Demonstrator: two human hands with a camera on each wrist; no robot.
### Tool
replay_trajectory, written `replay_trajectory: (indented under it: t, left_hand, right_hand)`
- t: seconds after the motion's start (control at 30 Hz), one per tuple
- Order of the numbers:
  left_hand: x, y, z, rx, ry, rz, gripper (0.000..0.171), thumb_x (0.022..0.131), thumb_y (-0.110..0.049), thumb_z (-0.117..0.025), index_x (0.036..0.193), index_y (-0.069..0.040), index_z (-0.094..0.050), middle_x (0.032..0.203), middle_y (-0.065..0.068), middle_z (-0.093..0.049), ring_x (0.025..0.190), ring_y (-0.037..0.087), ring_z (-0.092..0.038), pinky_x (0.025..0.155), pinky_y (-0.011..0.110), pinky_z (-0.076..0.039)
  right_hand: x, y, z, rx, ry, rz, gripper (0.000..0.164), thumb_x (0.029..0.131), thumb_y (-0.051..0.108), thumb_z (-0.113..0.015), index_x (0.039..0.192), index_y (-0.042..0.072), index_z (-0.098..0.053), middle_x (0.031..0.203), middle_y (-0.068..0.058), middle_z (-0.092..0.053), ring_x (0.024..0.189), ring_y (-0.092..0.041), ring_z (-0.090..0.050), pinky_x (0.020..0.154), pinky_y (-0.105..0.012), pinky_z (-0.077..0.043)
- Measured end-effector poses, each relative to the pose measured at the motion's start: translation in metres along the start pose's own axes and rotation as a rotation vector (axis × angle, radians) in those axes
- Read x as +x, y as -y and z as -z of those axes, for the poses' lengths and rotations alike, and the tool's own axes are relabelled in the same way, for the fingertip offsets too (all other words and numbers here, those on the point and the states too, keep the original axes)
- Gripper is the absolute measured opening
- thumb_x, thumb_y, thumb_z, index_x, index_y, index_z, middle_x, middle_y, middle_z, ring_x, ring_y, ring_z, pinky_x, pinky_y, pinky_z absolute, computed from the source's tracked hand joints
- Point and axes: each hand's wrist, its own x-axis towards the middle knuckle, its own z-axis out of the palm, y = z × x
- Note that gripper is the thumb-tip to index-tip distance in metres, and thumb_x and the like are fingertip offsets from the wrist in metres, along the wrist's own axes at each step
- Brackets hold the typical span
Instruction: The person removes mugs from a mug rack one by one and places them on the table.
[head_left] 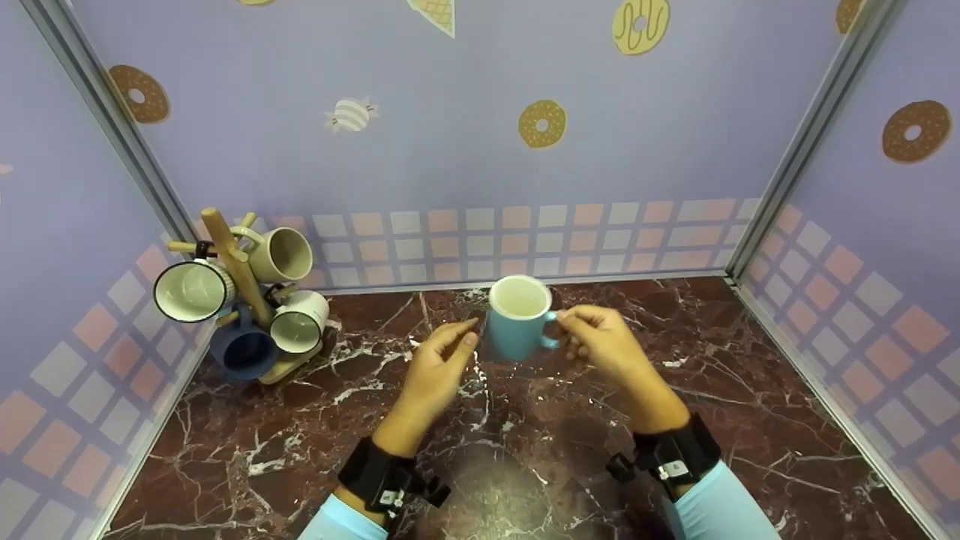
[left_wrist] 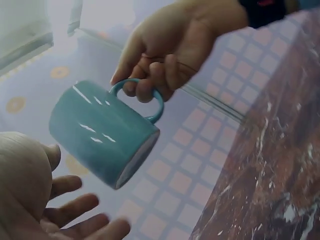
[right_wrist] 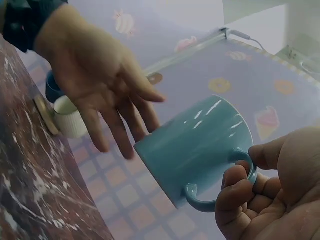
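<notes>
A teal mug (head_left: 516,330) with a white inside is held upright above the marbled tabletop in the head view. My right hand (head_left: 604,341) pinches its handle (right_wrist: 201,204) between thumb and curled fingers. On the mug's other side is my left hand (head_left: 441,367), its fingers spread and relaxed, holding nothing. In the left wrist view a gap shows between the left fingers (left_wrist: 75,207) and the mug's wall. The mug's pale underside (left_wrist: 137,160) faces that camera.
At the left, a wooden mug tree (head_left: 236,262) carries a cream mug (head_left: 281,253), a black-rimmed white mug (head_left: 193,291), a ribbed white mug (head_left: 300,322) and a dark blue mug (head_left: 244,351). Patterned wall panels (head_left: 465,150) enclose the marbled tabletop (head_left: 300,450) at the back and sides.
</notes>
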Motion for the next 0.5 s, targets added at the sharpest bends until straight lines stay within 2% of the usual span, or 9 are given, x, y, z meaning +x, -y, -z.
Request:
replay_trajectory:
  t: [0.1,0.23,0.33,0.5]
  left_hand:
    - [-0.008,-0.006,-0.009,0.247,0.010,-0.072,0.050,0.116,-0.037,-0.063,0.161,-0.015,-0.064,0.170,0.013,-0.057,0.160,0.043,-0.052,0.135,0.068,-0.040]
    - [-0.019,-0.012,-0.023,0.472,0.097,-0.178,0.059,0.116,-0.044,-0.061,0.168,-0.017,-0.055,0.179,0.009,-0.047,0.168,0.042,-0.042,0.135,0.068,-0.039]
    - [-0.024,-0.014,-0.031,0.574,0.158,-0.239,0.064,0.115,-0.048,-0.061,0.171,-0.019,-0.052,0.183,0.006,-0.042,0.172,0.039,-0.036,0.137,0.066,-0.035]
    - [-0.029,-0.011,-0.040,0.686,0.234,-0.284,0.066,0.114,-0.054,-0.059,0.172,-0.023,-0.050,0.186,0.002,-0.036,0.174,0.035,-0.031,0.141,0.061,-0.029]
  right_hand:
    - [0.002,0.001,0.016,0.008,-0.082,-0.016,0.024,0.116,0.020,-0.064,0.105,0.003,-0.078,0.087,-0.003,-0.074,0.066,-0.011,-0.063,0.060,-0.025,-0.061]
    - [0.006,0.000,0.038,0.016,-0.174,-0.038,0.028,0.117,0.023,-0.065,0.105,0.001,-0.076,0.085,-0.001,-0.073,0.066,-0.010,-0.063,0.058,-0.022,-0.058]
    - [0.011,-0.007,0.056,0.007,-0.243,-0.048,0.031,0.117,0.026,-0.065,0.103,0.001,-0.076,0.083,0.000,-0.071,0.065,-0.010,-0.064,0.056,-0.023,-0.058]
    - [0.018,-0.027,0.089,-0.037,-0.368,-0.066,0.032,0.117,0.030,-0.067,0.104,0.002,-0.075,0.082,0.003,-0.070,0.066,-0.010,-0.065,0.058,-0.024,-0.059]
